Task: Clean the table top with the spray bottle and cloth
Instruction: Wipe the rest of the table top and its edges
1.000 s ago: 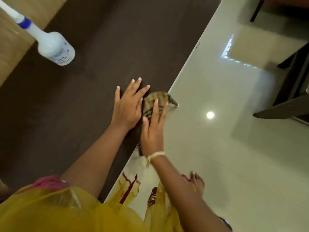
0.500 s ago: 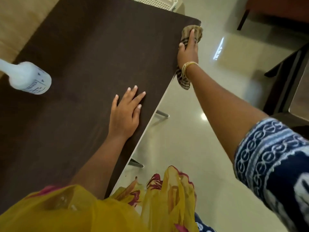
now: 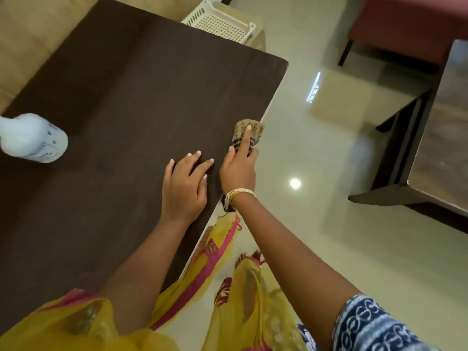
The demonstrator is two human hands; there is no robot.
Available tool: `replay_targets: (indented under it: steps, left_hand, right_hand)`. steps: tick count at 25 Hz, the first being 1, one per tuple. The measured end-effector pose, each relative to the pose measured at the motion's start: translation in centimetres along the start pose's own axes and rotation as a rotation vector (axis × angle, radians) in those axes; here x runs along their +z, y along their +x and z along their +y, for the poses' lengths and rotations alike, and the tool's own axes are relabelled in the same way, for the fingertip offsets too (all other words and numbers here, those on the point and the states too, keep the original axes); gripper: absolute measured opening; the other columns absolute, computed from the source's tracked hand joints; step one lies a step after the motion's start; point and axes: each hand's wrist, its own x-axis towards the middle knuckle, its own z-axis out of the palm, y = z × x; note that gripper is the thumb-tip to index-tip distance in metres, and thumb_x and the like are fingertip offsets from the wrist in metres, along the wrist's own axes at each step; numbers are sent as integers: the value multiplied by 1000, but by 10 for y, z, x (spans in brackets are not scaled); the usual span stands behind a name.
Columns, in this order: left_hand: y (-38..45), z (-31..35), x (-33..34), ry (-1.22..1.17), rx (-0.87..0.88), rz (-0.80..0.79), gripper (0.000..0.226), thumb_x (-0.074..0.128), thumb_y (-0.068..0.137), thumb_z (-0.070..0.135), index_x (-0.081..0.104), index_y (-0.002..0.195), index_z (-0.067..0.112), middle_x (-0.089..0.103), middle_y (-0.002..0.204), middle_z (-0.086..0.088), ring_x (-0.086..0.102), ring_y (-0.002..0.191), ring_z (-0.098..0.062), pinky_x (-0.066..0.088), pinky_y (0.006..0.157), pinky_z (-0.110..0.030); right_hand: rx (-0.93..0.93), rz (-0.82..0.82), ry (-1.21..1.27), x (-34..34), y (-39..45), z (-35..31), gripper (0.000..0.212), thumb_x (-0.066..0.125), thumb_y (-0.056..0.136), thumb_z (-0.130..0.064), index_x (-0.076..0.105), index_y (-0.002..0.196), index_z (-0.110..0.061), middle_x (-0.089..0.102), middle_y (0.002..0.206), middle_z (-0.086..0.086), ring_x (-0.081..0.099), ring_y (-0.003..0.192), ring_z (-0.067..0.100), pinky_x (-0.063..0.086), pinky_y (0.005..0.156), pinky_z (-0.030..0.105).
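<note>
Nearest: yellow garment w/ pink trim hanging at the desk's near right edge. Just beyond, left hand flat on the dark brown desk, fingers straight and spread, gripping nothing, prob. bracing. Right beside it, right hand on the checked brown cloth at the desk's right edge; index finger straight along the top of the cloth, thumb on the desk side, other fingers seemingly wrapped over the edge, so holding the cloth against edge and rim. Cloth part on the top, part draped past the edge; a dark end showing below the wrist.

Farther left: white spray bottle on the desk, well apart from both hands, untouched; nozzle end cut off by the frame.

Far side: white perforated basket on the floor past the far edge.

Progress, as a judgement: wiping in hand, edge pass along the right side. No wet streaks or spray marks readable on the dark top, so can't tell how much is wiped. Left, prob.: rest of the edge, maybe the middle and left part near the bottle.
</note>
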Motion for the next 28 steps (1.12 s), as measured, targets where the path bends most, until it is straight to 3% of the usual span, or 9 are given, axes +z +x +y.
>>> replay_targets:
  steps: [3,9,12,15,19,23,26,28]
  left_hand:
    - [47,15,3,-51,1,63,35,45,94,12,62,125,16,60,128,-9,55,121,-25,32,111,-53]
    - [147,38,27,-88,-48,-30,43,38,99,20,46,141,18,40,152,-6,33,143,-23,21,117,-49]
    - [173,38,41,-93,-129,-41,45,38,100,25,41,145,18,34,156,-5,28,146,-21,19,118,-47]
    - [176,41,50,-31,-187,-29,47,36,101,30,39,146,16,34,156,-5,26,147,-22,17,120,-46]
    - [177,45,52,26,-201,-26,46,36,101,31,42,144,17,38,154,-5,30,145,-22,22,118,-47]
    - [181,49,50,44,-238,-20,45,38,100,30,44,143,17,41,152,-4,32,144,-22,24,118,-46]
    - [181,50,50,27,-260,-9,44,40,99,30,45,142,19,41,151,-2,33,143,-20,23,118,-45]
    - [180,50,48,23,-273,-13,44,41,99,30,45,142,21,41,152,-1,32,144,-18,23,118,-43]
  right_hand:
    - [-13,48,-72,-10,42,-5,59,28,103,-38,0,154,-35,39,136,14,62,89,30,56,79,45]
    - [55,68,-178,-54,164,-23,58,25,103,-38,0,155,-34,23,156,16,54,120,36,46,93,43]
    - [3,63,-273,-65,200,-24,57,26,103,-38,4,155,-32,22,156,17,55,119,37,46,94,43]
    - [-45,71,-330,-74,232,-26,46,26,102,-37,25,148,-32,35,144,18,60,105,39,47,83,41]
    - [-249,78,-525,-81,262,-25,35,30,100,-34,46,127,-19,50,117,16,57,96,37,41,70,36]
    - [-465,-100,-657,-89,294,-36,33,30,100,-33,48,120,-14,56,108,16,58,93,37,48,75,42]
    - [-621,-216,-763,-83,312,-54,34,30,100,-33,46,124,-15,57,113,16,58,96,39,48,73,42]
    - [-749,-253,-765,-75,314,-61,40,31,100,-34,44,135,-19,51,130,15,56,108,37,48,76,42]
